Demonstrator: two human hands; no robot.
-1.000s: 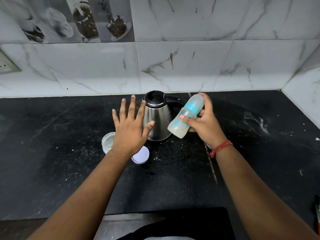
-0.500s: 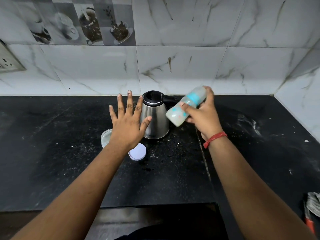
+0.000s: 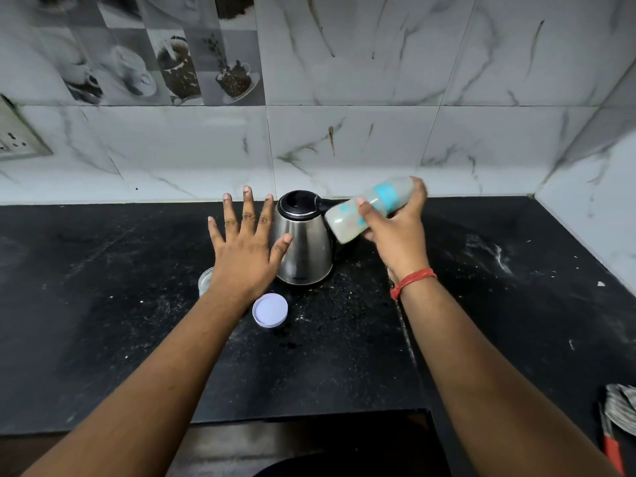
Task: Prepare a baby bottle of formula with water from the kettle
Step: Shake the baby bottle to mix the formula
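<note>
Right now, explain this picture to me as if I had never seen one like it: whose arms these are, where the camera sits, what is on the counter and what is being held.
There is no machine here. The two arms belong to a person, and the single camera is worn on that person's head, looking forward and down, so you see the hands as their owner does.

The right hand grips a baby bottle, tilted almost on its side in the air, blurred, with a pale cloudy content. The left hand holds nothing; its fingers are spread, hovering beside the kettle.

On the black counter stands a steel kettle with a black lid. In front of it lies a white round lid, and a small clear jar peeks out from behind the left wrist. A red-handled tool shows at the far right edge.
</note>
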